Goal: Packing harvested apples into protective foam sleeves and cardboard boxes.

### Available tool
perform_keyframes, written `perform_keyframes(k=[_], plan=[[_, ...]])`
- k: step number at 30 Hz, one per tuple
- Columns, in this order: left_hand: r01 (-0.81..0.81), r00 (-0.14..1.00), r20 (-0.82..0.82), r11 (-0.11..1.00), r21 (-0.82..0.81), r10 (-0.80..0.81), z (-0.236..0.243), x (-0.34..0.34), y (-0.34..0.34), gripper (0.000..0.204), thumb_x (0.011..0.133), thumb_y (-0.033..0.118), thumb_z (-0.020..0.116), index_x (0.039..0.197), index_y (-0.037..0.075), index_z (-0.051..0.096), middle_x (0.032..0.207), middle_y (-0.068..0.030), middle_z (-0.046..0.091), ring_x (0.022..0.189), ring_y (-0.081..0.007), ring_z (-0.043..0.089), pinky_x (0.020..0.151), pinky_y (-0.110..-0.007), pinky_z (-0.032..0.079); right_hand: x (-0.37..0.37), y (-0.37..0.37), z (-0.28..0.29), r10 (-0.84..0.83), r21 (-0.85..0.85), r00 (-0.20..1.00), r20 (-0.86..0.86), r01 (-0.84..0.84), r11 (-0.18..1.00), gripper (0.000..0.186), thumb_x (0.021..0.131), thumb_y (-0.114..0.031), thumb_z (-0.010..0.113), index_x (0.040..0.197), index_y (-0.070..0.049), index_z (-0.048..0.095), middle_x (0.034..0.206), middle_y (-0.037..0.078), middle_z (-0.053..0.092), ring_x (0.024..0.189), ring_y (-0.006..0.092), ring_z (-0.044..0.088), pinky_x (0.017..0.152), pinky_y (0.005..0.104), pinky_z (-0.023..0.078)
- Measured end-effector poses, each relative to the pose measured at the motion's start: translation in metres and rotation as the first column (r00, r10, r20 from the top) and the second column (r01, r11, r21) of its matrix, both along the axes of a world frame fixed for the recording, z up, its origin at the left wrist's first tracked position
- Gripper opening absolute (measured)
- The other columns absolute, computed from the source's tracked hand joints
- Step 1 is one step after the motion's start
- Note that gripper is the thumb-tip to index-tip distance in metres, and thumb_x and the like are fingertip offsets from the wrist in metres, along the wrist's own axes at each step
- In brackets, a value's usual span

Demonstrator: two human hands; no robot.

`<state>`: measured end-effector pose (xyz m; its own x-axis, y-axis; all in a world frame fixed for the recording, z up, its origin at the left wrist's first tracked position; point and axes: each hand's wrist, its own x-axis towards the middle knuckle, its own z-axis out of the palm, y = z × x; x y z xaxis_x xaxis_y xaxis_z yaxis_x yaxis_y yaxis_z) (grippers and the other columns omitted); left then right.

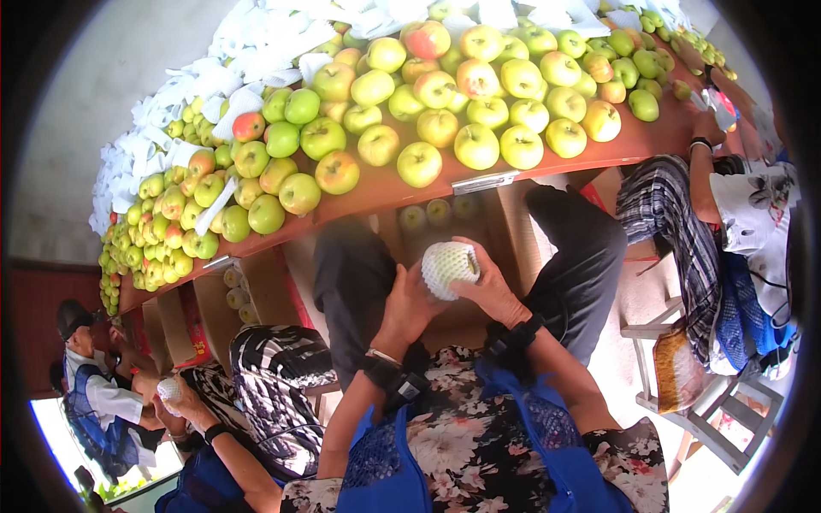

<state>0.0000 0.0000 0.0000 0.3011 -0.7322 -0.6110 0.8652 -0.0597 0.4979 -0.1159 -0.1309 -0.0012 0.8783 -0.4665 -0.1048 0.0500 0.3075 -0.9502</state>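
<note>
Between my two hands, above my lap, is an apple in a white foam net sleeve [446, 272]. My left hand [405, 309] cups it from the left and below, its fingers partly hidden behind the net. My right hand [494, 289] grips the sleeve's right side, with the thumb in front and fingers over the upper edge. The net covers most of the fruit. Beyond my knees, many loose green and reddish apples [419, 164] lie along the near edge of a reddish-brown table [376, 198].
White foam nets [265, 38] are heaped behind the apples. Under the table stand open cardboard boxes [218, 303], with netted apples [438, 212] inside one. People with netted fruit [169, 391] sit close at my left; another person sits right, beside a wooden stool [753, 419].
</note>
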Motion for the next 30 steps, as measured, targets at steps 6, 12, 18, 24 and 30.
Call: perform_keyframes(k=[6,12,18,24,30], plan=[[-0.017,0.986,0.164,0.989,-0.144,0.041,0.011,0.002,0.005,0.045,0.092,0.032,0.051,0.125,0.003,0.045,0.12,-0.009,0.054,0.111,-0.0221,0.052,0.097,-0.038,0.042,0.013,0.016,0.012,0.051,-0.459,0.992,-0.111,-0.097,0.883,0.074,0.07,-0.022,0.072,0.132,-0.003,0.036,0.125,0.02,0.048,0.114,0.0321,0.05,0.095,0.0361,0.041],[-0.098,0.992,0.069,0.988,-0.119,0.107,-0.002,0.004,0.01,0.047,0.089,0.035,0.053,0.125,0.004,0.045,0.121,-0.0102,0.053,0.111,-0.025,0.052,0.097,-0.041,0.042,0.021,0.027,0.009,0.033,-0.615,0.994,-0.103,-0.09,0.784,0.087,0.067,-0.026,0.077,0.136,-0.002,0.03,0.132,0.021,0.041,0.121,0.0332,0.044,0.099,0.0378,0.037],[-0.217,0.963,-0.226,0.921,-0.324,0.147,0.01,0.005,0.014,0.048,0.091,0.04,0.047,0.125,0.006,0.045,0.121,-0.0127,0.054,0.113,-0.027,0.052,0.097,-0.045,0.041,0.011,0.004,0.034,-0.03,-0.469,0.995,-0.097,-0.019,0.883,0.105,0.061,-0.029,0.083,0.141,-0.002,0.021,0.138,0.02,0.035,0.128,0.0296,0.037,0.105,0.0368,0.031],[-0.17,0.985,-0.045,0.985,-0.041,0.168,-0.017,0.006,0.028,0.036,0.091,0.031,0.048,0.115,0.004,0.051,0.112,-0.0109,0.058,0.104,-0.0248,0.057,0.093,-0.04,0.046,0.021,0.047,0.009,0.118,-0.602,0.973,-0.198,-0.216,0.769,0.074,0.067,-0.015,0.071,0.131,-0.005,0.033,0.124,0.022,0.043,0.116,0.0392,0.044,0.095,0.0416,0.04],[-0.308,0.951,0.0,0.95,-0.054,0.308,-0.026,0.022,0.058,0.037,0.09,0.028,0.053,0.12,0.006,0.049,0.114,-0.0098,0.058,0.106,-0.0248,0.056,0.091,-0.037,0.046,0.048,0.052,-0.002,0.184,-0.514,0.958,-0.219,-0.273,0.813,0.073,0.066,-0.018,0.073,0.128,-0.005,0.036,0.117,0.021,0.051,0.11,0.0386,0.051,0.091,0.0401,0.043]])
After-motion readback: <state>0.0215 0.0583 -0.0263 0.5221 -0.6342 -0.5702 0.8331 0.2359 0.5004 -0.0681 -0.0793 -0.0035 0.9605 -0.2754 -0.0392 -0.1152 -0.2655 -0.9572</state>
